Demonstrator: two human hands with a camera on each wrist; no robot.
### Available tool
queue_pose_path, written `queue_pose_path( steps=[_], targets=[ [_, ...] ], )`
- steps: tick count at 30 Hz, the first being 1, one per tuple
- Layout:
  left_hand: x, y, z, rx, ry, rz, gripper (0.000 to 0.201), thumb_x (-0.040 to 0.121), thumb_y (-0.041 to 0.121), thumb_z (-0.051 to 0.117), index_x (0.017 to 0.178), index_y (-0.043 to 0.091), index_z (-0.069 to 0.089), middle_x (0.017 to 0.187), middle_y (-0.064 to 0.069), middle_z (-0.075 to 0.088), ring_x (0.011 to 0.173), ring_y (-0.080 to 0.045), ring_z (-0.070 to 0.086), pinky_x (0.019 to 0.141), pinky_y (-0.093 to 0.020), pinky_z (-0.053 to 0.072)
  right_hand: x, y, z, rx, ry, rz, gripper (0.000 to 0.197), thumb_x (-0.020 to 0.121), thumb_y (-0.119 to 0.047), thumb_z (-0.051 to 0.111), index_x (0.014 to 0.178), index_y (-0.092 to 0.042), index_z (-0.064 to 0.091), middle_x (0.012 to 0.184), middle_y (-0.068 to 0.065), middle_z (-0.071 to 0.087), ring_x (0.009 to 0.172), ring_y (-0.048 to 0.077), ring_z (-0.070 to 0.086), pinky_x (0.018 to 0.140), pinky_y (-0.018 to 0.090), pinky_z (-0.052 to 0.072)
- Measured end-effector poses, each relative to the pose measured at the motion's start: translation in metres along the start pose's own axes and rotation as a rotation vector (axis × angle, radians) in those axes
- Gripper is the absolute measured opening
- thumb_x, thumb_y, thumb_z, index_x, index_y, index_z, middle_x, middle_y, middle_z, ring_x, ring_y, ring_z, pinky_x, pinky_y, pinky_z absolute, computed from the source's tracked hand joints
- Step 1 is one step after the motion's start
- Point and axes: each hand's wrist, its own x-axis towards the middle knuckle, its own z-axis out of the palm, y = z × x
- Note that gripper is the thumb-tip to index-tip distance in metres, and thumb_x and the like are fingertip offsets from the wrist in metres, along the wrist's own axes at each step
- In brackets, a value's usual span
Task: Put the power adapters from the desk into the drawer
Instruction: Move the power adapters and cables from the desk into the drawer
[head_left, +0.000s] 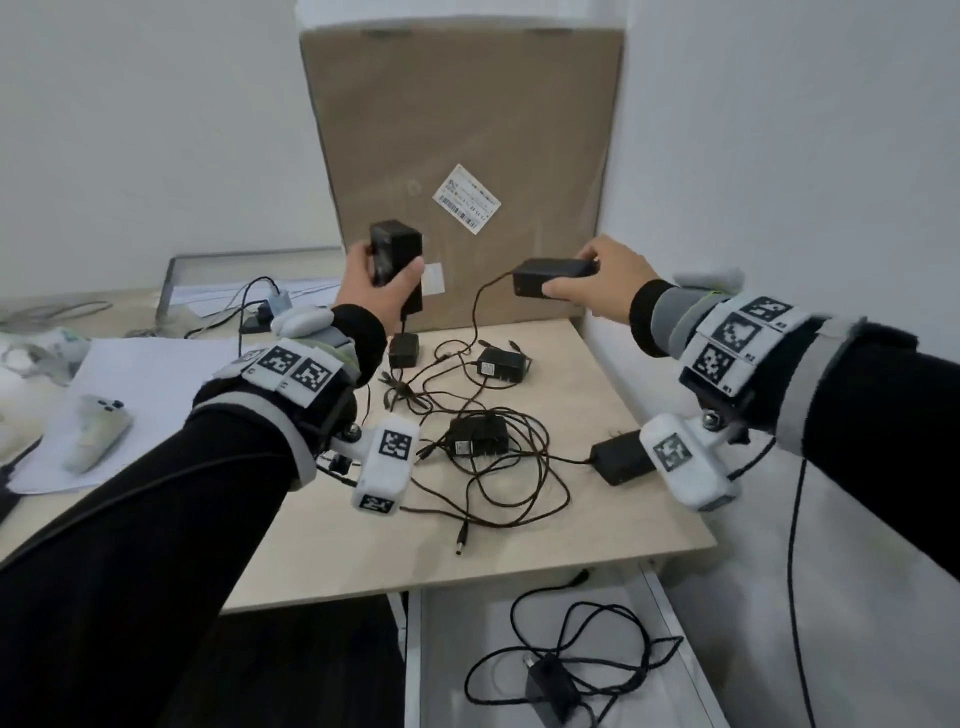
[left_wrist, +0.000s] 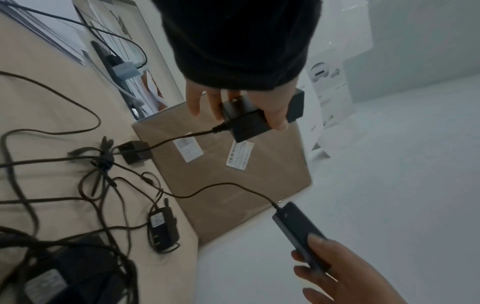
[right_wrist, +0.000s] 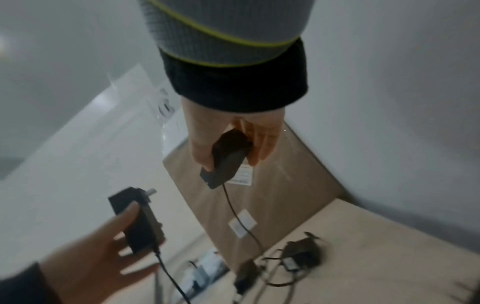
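My left hand (head_left: 387, 270) grips a chunky black power adapter (head_left: 396, 252) upright above the back of the desk (head_left: 597, 519); its cord hangs down to the tangle. My right hand (head_left: 571, 273) pinches a flat black adapter (head_left: 553, 277) level, cord trailing left. The wrist views show the same grips on the chunky adapter (left_wrist: 249, 121) and the flat adapter (right_wrist: 228, 156). Several more adapters lie on the desk among tangled cords, among them a small adapter (head_left: 501, 364) and a middle adapter (head_left: 478, 436). The open white drawer (head_left: 457, 623) below the desk edge holds one adapter (head_left: 550, 686) with its cord.
A large cardboard box (head_left: 462, 156) leans on the wall behind the desk. White papers (head_left: 145, 374) and a white controller (head_left: 98, 434) lie at the left. A wall closes the right side. A loose barrel plug (head_left: 461, 535) lies near the front edge.
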Motion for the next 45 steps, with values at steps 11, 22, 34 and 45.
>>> queue_pose_path(
  steps=[11,22,34,45],
  targets=[
    [-0.056,0.037,0.004,-0.21,-0.353,0.064,0.047,0.084,0.036,0.062,0.124,0.015,0.047,0.096,-0.002,0.062,0.084,-0.016,0.065,0.067,-0.028,0.054,-0.039,-0.055,-0.003,0.174,-0.186,-0.073,0.043,0.081,-0.049,0.066,0.104,-0.012,0.061,0.081,-0.003,0.065,0.071,0.011,0.065,0.078,0.031,0.056],
    [-0.088,0.055,0.004,-0.368,-0.477,-0.21,0.027,0.094,0.042,0.047,0.113,0.026,0.037,0.102,-0.012,0.06,0.074,-0.027,0.064,0.06,-0.031,0.055,-0.067,-0.052,0.0,0.709,-0.282,-0.022,0.019,0.09,-0.028,0.063,0.087,-0.009,0.062,0.094,0.014,0.067,0.082,0.02,0.064,0.078,0.021,0.056],
    [-0.107,0.043,0.007,-0.395,-0.427,-0.238,0.044,0.081,0.001,0.066,0.112,0.019,0.04,0.095,-0.013,0.06,0.079,-0.031,0.064,0.047,-0.024,0.047,-0.084,-0.04,0.014,0.771,-0.233,0.101,0.031,0.093,-0.032,0.056,0.109,-0.005,0.057,0.106,0.015,0.063,0.09,0.02,0.061,0.075,0.018,0.052],
    [-0.092,0.075,-0.001,-0.784,-0.222,-0.108,0.033,0.083,0.002,0.063,0.106,0.012,0.042,0.09,-0.015,0.061,0.084,-0.034,0.059,0.051,-0.024,0.048,-0.123,-0.045,0.064,0.578,-0.715,-0.056,0.017,0.088,-0.009,0.063,0.099,-0.022,0.061,0.1,-0.001,0.065,0.099,0.012,0.057,0.106,0.034,0.034]
  ],
)
